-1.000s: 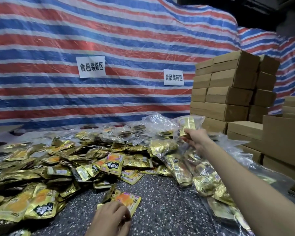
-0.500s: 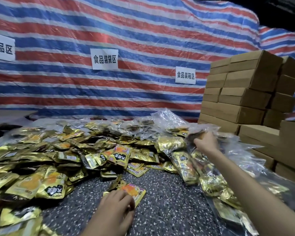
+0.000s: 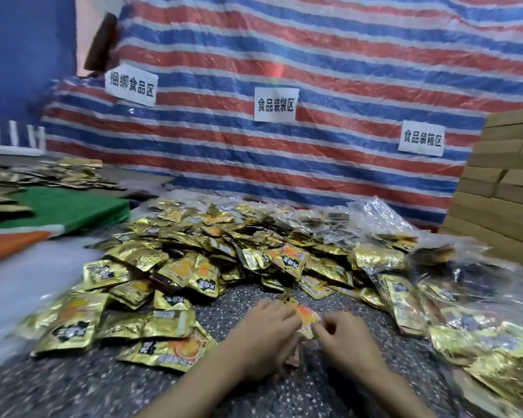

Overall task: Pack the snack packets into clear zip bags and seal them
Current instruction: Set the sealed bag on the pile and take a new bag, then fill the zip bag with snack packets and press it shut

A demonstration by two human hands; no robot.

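Observation:
A large heap of gold snack packets (image 3: 212, 254) covers the speckled surface in front of me. Both hands meet at the bottom centre over a small stack of packets with an orange print (image 3: 307, 318). My left hand (image 3: 264, 336) lies curled over the stack and grips it. My right hand (image 3: 346, 342) pinches the stack's right edge with thumb and forefinger. Clear zip bags filled with packets (image 3: 405, 300) lie heaped along the right side, and more crumpled clear bags (image 3: 375, 215) sit behind the heap.
Stacked cardboard boxes (image 3: 501, 194) rise at the right edge. A striped tarp (image 3: 314, 55) with paper signs hangs behind. At the left are a green board (image 3: 67, 206), an orange panel (image 3: 9, 242) and another spread of packets (image 3: 43, 173).
My right hand has left the zip bags at the right and come back to the stack beside my left hand. The view has swung to the left.

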